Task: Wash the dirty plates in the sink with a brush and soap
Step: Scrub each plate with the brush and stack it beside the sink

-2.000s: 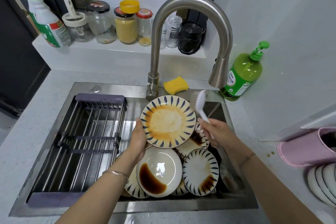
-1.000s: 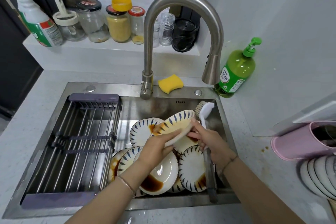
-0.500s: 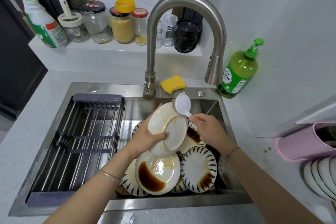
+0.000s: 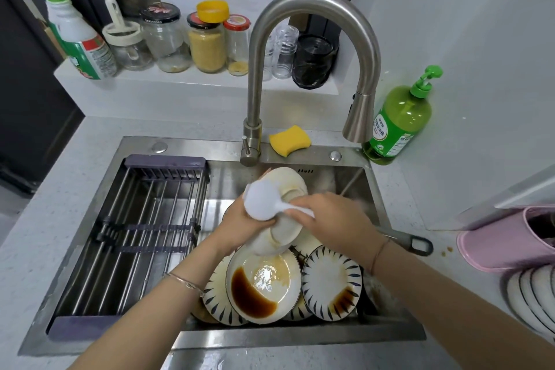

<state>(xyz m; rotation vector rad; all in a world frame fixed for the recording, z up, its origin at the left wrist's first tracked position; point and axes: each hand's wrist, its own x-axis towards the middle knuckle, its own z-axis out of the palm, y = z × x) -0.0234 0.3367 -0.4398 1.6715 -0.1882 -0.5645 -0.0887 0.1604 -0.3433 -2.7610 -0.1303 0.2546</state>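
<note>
My left hand (image 4: 240,227) holds a plate (image 4: 285,216) tilted over the steel sink (image 4: 390,333), its pale underside facing me. My right hand (image 4: 333,219) grips the white dish brush (image 4: 262,201), whose head lies across the plate's back near my left fingers. The brush's dark handle end (image 4: 416,243) sticks out to the right past my wrist. Below my hands lie several dirty plates: one with a dark brown sauce pool (image 4: 262,285) and a blue-striped one (image 4: 332,278) with a brown smear. The green soap bottle (image 4: 396,120) stands at the sink's back right corner.
A metal drying rack (image 4: 135,237) fills the sink's left half. The curved tap (image 4: 315,48) arches above the plates, with a yellow sponge (image 4: 289,140) behind it. Jars (image 4: 207,42) line the back ledge. A pink container (image 4: 510,240) and stacked clean plates (image 4: 534,297) sit on the right.
The plate in my left hand went from showing its stained face to showing its underside. The brush head has swept left across the plate's back.
</note>
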